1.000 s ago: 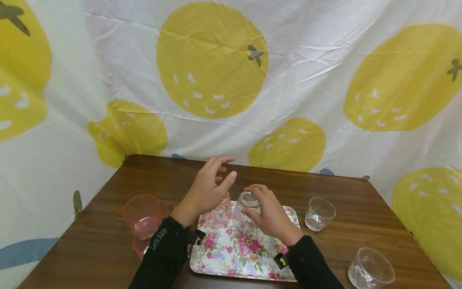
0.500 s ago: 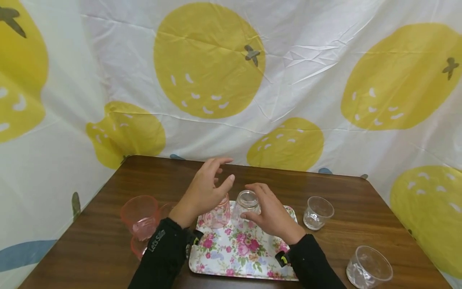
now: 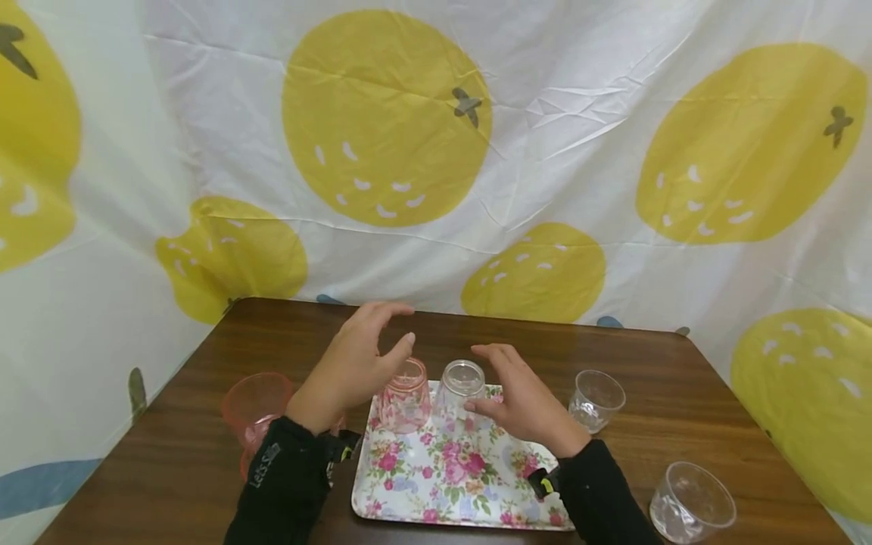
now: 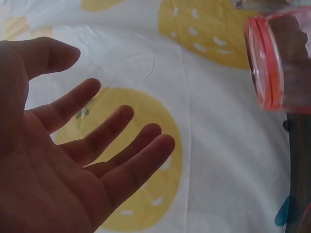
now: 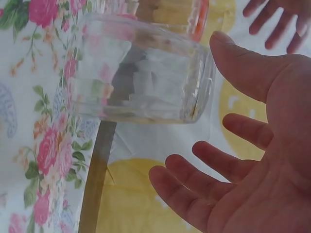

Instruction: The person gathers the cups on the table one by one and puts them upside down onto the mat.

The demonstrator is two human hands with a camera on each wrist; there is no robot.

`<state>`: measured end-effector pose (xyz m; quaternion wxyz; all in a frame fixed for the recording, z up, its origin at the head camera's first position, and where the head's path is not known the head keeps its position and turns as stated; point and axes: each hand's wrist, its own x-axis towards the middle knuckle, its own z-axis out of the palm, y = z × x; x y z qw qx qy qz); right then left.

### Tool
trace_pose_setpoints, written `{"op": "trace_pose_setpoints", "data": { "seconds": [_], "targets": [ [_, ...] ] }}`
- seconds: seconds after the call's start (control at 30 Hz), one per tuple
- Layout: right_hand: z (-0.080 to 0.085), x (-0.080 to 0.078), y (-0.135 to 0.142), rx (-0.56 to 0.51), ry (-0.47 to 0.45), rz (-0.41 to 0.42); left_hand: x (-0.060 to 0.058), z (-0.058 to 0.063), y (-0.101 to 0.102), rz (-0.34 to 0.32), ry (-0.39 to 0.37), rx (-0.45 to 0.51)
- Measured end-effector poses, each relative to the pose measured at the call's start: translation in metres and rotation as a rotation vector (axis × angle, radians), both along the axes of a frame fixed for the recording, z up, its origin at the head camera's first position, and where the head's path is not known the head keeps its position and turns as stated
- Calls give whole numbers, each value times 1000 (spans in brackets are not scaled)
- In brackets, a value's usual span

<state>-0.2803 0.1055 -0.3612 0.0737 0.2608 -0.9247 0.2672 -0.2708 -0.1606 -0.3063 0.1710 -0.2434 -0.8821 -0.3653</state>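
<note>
Two cups stand upside down side by side at the back of a floral tray [image 3: 450,496]: a pink one [image 3: 405,401] on the left and a clear one [image 3: 462,387] on the right. My left hand [image 3: 354,371] hovers left of the pink cup, fingers spread and holding nothing; the left wrist view shows its bare palm apart from the pink cup [image 4: 291,63]. Beside the clear cup [image 5: 141,73], my right hand [image 3: 531,401] has its fingers spread off it. Its thumb is very near the cup's base; whether they touch I cannot tell.
On the table's [image 3: 170,469] left, a pink cup [image 3: 255,401] stands upright, with more pink plastic partly hidden behind my left forearm. Two clear cups stand upright on the right, one farther back [image 3: 596,401] and one nearer [image 3: 691,503]. A lemon-print cloth [image 3: 518,151] hangs behind.
My left hand has drawn left, away from the pink cup. My right hand, earlier around the clear cup, has moved off to the right with its fingers wider. Both cups stay on the tray.
</note>
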Motion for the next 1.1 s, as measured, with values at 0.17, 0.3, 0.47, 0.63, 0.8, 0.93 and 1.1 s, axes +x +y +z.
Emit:
{"op": "trace_pose_setpoints", "data": {
  "seconds": [0.17,0.3,0.47,0.63,0.8,0.93,1.1],
  "targets": [
    [4,2,6,-5,-2,-9,3,3,-8,26,-38,-49],
    [9,4,10,-9,-9,-8,7,3,-12,43,-62,-105],
    [13,4,14,-4,-6,-4,12,3,-20,61,-94,-159],
    [17,5,18,-16,-23,-4,18,5,-32,78,-121,-200],
    [19,5,22,-14,-22,0,20,4,-50,110,-157,-265],
    [20,5,26,-10,-14,-5,21,3,-66,143,-194,-302],
    [22,4,30,-34,23,-13,22,1,-87,227,-284,-390]
  ]
}}
